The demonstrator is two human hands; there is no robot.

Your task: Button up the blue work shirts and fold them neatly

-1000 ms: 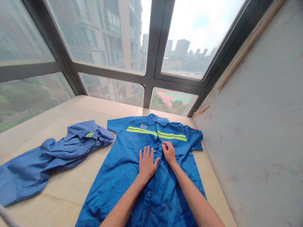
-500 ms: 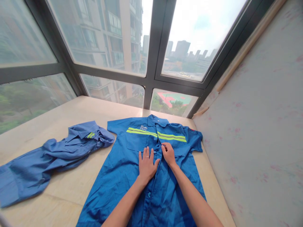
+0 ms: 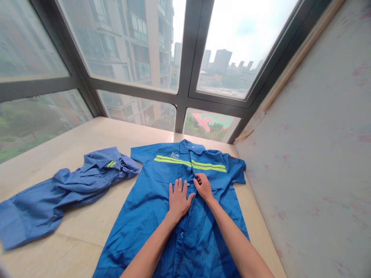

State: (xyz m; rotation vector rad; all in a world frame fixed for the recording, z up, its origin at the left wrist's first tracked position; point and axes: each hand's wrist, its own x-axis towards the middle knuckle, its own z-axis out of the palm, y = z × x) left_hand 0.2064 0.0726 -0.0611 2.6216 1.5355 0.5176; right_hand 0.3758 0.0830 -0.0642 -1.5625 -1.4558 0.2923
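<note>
Head view: a blue short-sleeved work shirt (image 3: 150, 220) with yellow-green reflective stripes (image 3: 174, 160) is lying face up, collar toward the window (image 3: 185, 58), on a pale beige sill platform (image 3: 87, 135), close to the wall (image 3: 304, 154) on the right. The left hand (image 3: 178, 197) is pressing flat on the chest, fingers spread and straight and gripping nothing; a ring (image 3: 179, 190) is showing on one finger. The right hand (image 3: 203, 186) is working just beside it with fingers curled tight, their tips nipping the placket (image 3: 185, 227) just below the stripes. Whether a button is sitting between those fingertips is hidden.

The work in hand appears to be closing or straightening the shirt front. It is likely going best if the left palm is holding the under layer taut and flat while the right fingertips are taking only the top edge of the placket, so the two layers are lining up without twisting. The cloth is thin and limp, so a pull to the side is liable to rumple the chest and skew the stripes. A visible button (image 3: 182, 234) lower down is giving a line to follow.

A second blue garment (image 3: 66, 189) is lying crumpled to the left, apart from both hands.
</note>
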